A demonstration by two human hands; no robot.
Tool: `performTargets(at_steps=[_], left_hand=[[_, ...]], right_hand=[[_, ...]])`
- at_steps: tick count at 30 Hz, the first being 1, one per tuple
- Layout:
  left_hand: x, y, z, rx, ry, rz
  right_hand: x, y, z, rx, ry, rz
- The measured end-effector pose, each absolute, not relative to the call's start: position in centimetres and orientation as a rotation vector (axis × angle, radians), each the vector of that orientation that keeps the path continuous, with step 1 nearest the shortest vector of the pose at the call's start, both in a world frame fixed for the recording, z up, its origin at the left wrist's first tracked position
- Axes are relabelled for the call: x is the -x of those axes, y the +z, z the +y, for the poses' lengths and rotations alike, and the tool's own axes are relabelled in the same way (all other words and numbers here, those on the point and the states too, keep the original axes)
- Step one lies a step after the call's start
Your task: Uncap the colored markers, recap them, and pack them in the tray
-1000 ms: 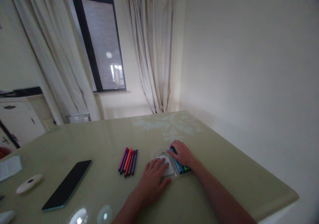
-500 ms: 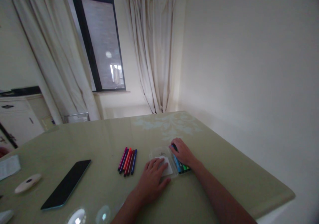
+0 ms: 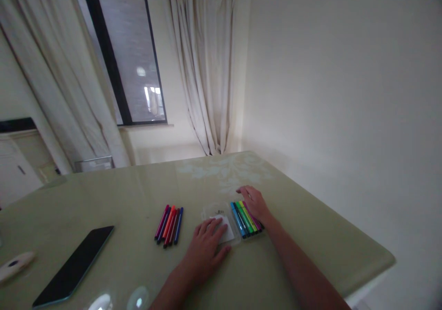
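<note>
My left hand lies flat with its fingers spread over the clear plastic lid of an opened marker case, touching a white card in it. In the case's other half several felt-tip markers lie side by side, in blue, green, yellow and purple. My right hand hovers at the upper right end of this row, fingers loosely apart, with nothing visible in them. It partly covers the rightmost markers. Left of the case, a loose group of markers in purple, orange, red and dark blue rests on the table.
A black tablet or large phone lies on the green-topped table at left. Beyond it is a white oval object. The table's right edge runs close to the wall; curtains and a window stand behind.
My right hand has shifted up and right off the markers in the case, uncovering the green, yellow and purple ones. My left hand stays on the lid. The view has turned slightly right.
</note>
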State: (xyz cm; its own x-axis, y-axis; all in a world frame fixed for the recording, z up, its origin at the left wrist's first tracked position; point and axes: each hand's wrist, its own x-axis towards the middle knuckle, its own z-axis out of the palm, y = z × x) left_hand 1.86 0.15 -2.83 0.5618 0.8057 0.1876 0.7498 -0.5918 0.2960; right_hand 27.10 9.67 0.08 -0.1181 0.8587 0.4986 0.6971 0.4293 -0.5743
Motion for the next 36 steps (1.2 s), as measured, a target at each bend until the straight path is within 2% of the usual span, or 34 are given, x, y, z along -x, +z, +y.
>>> performTargets(at_steps=[10, 23, 33, 36], left_hand=[[-1.9, -2.6, 0.1, -2.623, 0.469, 1.309], [-1.8, -2.8, 0.1, -2.629, 0.474, 1.302], [-1.9, -2.5, 0.0, -2.629, 0.484, 1.279], [-1.8, -2.3, 0.0, -2.620, 0.462, 1.275]], right_hand=[[-28.1, -1.0, 9.5, 1.534, 0.021, -2.177], [-28.1, -1.9, 10.4, 1.453, 0.077, -2.007], [-27.8, -1.2, 10.2, 1.556, 0.035, -2.158], [-27.8, -1.0, 10.2, 1.521, 0.114, -2.082]])
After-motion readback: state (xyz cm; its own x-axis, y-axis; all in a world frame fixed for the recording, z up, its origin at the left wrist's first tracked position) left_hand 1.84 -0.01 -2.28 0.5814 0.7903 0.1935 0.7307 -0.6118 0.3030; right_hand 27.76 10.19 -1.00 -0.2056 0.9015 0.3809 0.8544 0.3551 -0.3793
